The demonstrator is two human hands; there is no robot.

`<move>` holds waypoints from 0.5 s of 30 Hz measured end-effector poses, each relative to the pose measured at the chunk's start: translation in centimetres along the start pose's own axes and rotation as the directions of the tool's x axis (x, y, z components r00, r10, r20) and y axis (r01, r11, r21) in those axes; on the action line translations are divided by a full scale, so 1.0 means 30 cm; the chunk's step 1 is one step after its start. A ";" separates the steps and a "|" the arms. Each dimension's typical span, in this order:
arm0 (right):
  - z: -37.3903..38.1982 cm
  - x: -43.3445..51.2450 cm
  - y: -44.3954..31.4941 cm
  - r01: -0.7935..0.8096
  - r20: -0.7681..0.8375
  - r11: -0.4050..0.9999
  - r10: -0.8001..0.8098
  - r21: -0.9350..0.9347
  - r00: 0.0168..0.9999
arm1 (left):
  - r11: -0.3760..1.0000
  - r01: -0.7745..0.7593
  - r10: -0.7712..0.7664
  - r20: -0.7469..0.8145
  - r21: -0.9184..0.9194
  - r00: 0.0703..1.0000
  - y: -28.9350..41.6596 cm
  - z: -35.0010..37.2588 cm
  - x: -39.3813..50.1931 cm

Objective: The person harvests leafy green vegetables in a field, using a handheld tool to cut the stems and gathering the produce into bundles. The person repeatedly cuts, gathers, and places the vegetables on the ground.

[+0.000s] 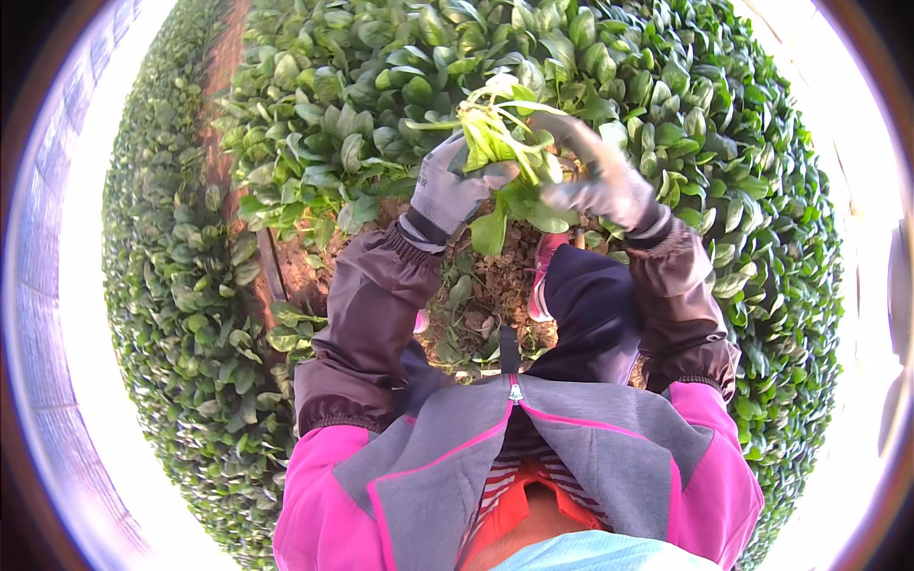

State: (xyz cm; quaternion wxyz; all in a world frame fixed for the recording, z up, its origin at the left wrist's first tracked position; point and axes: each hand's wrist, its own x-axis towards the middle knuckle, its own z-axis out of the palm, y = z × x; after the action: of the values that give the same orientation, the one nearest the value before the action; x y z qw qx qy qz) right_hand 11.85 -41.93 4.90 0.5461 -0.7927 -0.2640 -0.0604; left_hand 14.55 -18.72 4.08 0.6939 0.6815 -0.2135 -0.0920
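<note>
A bunch of leafy greens (pixel 500 135), much like spinach, is held up before me, with its pale stems and root ends at the top and broad leaves hanging down. My left hand (pixel 460 178), in a grey work glove, grips it from the left, thumb across the stems. On the right side of the bunch is my right hand (pixel 596 171), gloved too and slightly blurred, its fingers apart and curved around the leaves. Whether its fingertips touch the bunch cannot be told.
Dense rows of leafy plants (pixel 343 78) grow ahead and on both sides. Bare soil (pixel 500 285) with loose leaves lies between my feet, near a pink shoe (pixel 546 275). A narrow dark strip (pixel 271 264) stands at the left bed edge, beside a reddish furrow (pixel 220 107).
</note>
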 end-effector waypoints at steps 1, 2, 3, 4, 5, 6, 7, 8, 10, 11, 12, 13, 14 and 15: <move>0.049 -0.005 -0.014 -0.055 0.064 0.997 0.059 -0.062 0.996 | 0.998 -0.054 0.054 -0.004 -0.035 0.999 0.006 -0.008 -0.015; 0.103 0.003 -0.018 -0.171 0.142 0.965 0.144 0.199 0.979 | 0.984 -0.079 0.079 0.009 0.157 0.997 0.008 -0.021 -0.022; 0.156 0.012 -0.019 -0.220 0.165 0.923 0.174 0.317 0.971 | 0.973 -0.087 0.093 -0.018 0.215 0.996 0.003 -0.023 -0.032; 0.197 0.020 -0.016 -0.163 0.114 0.948 0.137 0.272 0.984 | 0.960 -0.108 0.128 -0.059 0.258 0.990 -0.005 -0.031 -0.039; 0.230 0.030 -0.008 -0.074 0.060 0.974 0.062 0.216 0.996 | 0.942 -0.074 0.112 -0.097 0.327 0.989 -0.015 -0.038 -0.048; 0.264 0.032 -0.001 -0.281 0.081 0.878 0.272 0.388 0.959 | 0.966 -0.114 0.132 -0.065 0.232 0.989 -0.026 -0.052 -0.058; 0.305 0.043 0.012 -0.374 0.042 0.845 0.389 0.382 0.920 | 0.912 -0.191 0.215 -0.026 0.364 0.976 -0.038 -0.070 -0.065; 0.321 0.043 0.024 -0.365 0.052 0.829 0.380 0.424 0.923 | 0.834 -0.260 0.285 0.023 0.487 0.958 -0.049 -0.096 -0.075; 0.353 0.047 0.054 -0.338 -0.005 0.858 0.369 0.387 0.930 | 0.772 -0.215 0.231 0.051 0.598 0.972 -0.071 -0.152 -0.108; 0.369 0.052 0.072 -0.331 -0.047 0.891 0.362 0.309 0.931 | 0.796 -0.102 0.110 0.023 0.597 0.994 -0.080 -0.181 -0.129; 0.347 0.047 0.086 -0.410 -0.028 0.911 0.412 0.048 0.911 | 0.838 -0.117 0.166 -0.045 0.533 0.985 -0.090 -0.210 -0.139; 0.353 0.060 0.106 -0.378 -0.131 0.923 0.366 -0.077 0.921 | 0.876 -0.094 0.173 -0.126 0.474 0.977 -0.096 -0.239 -0.149; 0.347 0.063 0.117 -0.298 -0.166 0.938 0.271 -0.174 0.948 | 0.847 -0.069 0.191 -0.181 0.528 0.965 -0.093 -0.283 -0.157; 0.346 0.075 0.127 -0.270 -0.208 0.917 0.215 -0.292 0.954 | 0.958 -0.031 0.118 -0.292 0.286 0.949 -0.088 -0.311 -0.166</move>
State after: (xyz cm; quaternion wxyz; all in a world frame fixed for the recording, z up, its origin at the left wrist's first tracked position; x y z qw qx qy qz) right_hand 13.64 -32.83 -1.53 0.4356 -0.8885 -0.1020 -0.1018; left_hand 14.47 -8.32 0.81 0.6189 0.7695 -0.1400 0.0722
